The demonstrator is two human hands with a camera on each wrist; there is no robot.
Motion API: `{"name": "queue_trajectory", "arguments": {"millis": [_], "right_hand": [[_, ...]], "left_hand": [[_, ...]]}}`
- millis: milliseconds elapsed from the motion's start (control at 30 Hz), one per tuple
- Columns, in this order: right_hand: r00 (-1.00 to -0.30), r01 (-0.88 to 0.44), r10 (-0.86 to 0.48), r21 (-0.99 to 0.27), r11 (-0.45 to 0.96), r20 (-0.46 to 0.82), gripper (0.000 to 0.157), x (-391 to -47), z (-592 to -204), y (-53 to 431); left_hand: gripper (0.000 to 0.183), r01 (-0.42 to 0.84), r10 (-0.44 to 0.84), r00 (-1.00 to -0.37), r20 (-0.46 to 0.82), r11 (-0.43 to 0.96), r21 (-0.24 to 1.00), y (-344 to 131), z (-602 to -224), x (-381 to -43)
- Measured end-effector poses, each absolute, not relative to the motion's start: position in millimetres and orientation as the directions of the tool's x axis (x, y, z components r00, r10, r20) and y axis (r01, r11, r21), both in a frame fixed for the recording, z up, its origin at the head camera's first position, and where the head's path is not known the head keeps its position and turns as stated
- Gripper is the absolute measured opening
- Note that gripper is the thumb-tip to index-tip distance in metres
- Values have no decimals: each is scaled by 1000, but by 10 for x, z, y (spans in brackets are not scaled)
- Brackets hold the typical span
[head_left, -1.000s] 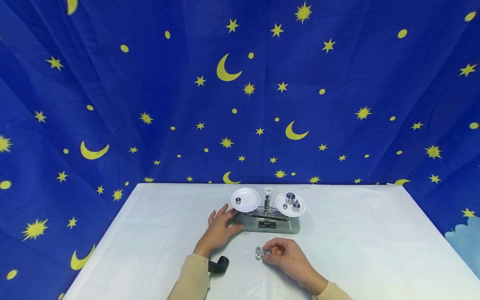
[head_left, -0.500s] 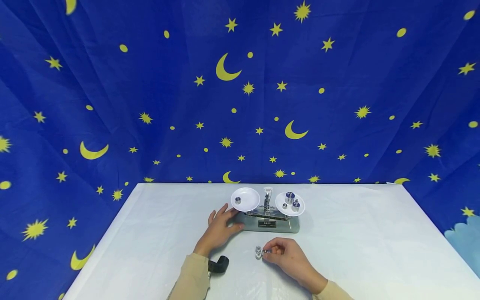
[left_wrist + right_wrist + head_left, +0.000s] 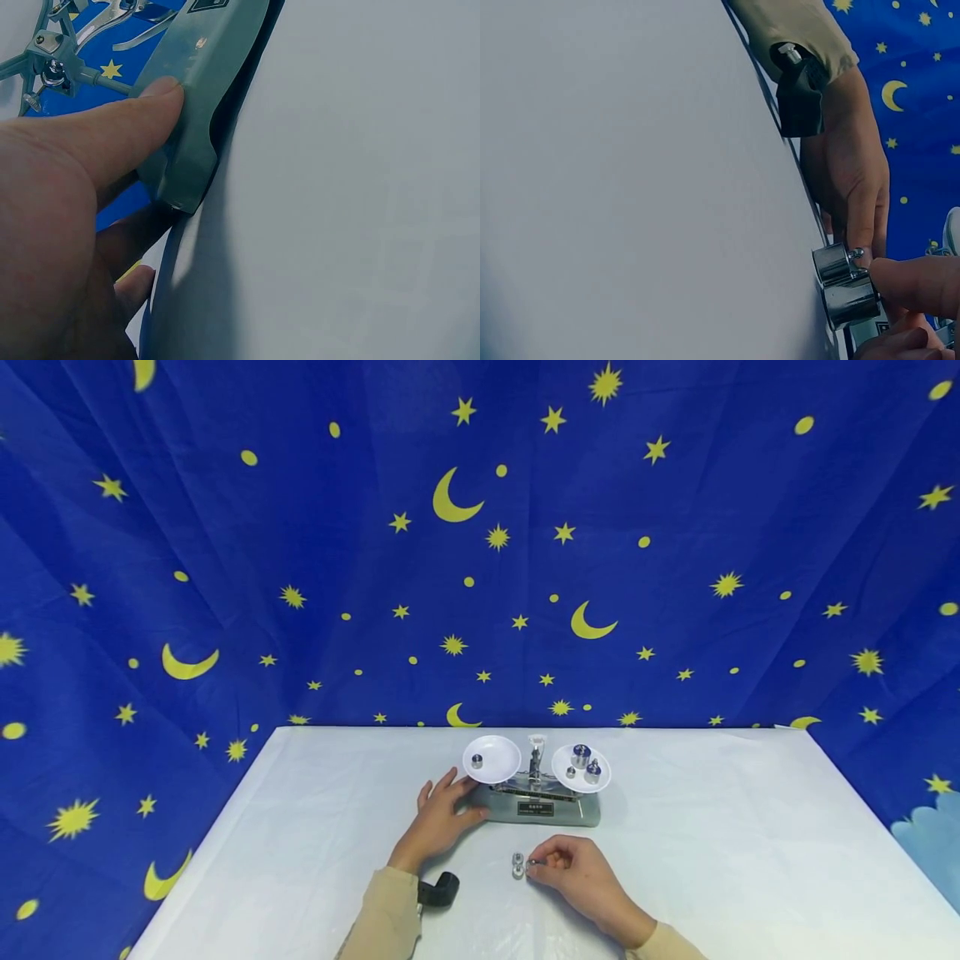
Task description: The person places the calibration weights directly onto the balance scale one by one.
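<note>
A balance scale with a grey-green base (image 3: 558, 814) and two white pans stands at the table's back. My left hand (image 3: 437, 825) holds the left end of that base, thumb on its front face (image 3: 161, 142) and fingers round behind. In front of the scale, my right hand (image 3: 577, 872) pinches a small silver weight (image 3: 532, 863) between thumb and fingertips. Two more silver weights (image 3: 517, 865) stand just left of it. In the right wrist view, the thumb (image 3: 911, 281) reaches toward two shiny cylindrical weights (image 3: 851, 300); the pinched one is partly hidden.
One small weight (image 3: 477, 762) sits in the left pan (image 3: 498, 768). The right pan (image 3: 597, 787) carries three weights, the tallest one (image 3: 581, 756) at the back. A black wrist mount (image 3: 442, 890) juts from the left sleeve. A blue star-patterned cloth (image 3: 675, 585) hangs behind the table.
Both hands stay almost in place. The weight at the right fingertips now stands slightly farther from the two beside it.
</note>
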State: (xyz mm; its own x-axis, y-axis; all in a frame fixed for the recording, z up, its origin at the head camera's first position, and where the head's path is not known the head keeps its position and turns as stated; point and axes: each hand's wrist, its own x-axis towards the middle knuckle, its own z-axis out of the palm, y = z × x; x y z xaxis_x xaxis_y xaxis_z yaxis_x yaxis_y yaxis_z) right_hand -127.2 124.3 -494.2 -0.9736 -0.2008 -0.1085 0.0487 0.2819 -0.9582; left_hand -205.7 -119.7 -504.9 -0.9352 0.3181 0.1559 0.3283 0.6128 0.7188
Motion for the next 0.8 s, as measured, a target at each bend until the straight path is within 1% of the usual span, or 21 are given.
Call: {"name": "queue_trajectory", "arguments": {"millis": [267,533,667,800], "right_hand": [[-974,67,-190,-960,273,-122,18,-1271,-4931,1241],[-977,51,-186,-955,293,-109,16,-1257,-4904,1233],[-978,29,-189,-952,304,-90,15,-1256,-4884,1228],[-980,-20,-193,-939,342,-49,14,-1246,-4852,1225]], "left_hand": [[56,323,315,-937,151,614,720,-1192,-5047,-2057],[57,325,319,-936,151,613,721,-1193,-5040,-2060],[57,326,317,-936,154,609,723,-1194,-5033,-2058],[56,329,317,-935,158,608,722,-1196,-5035,-2055]]}}
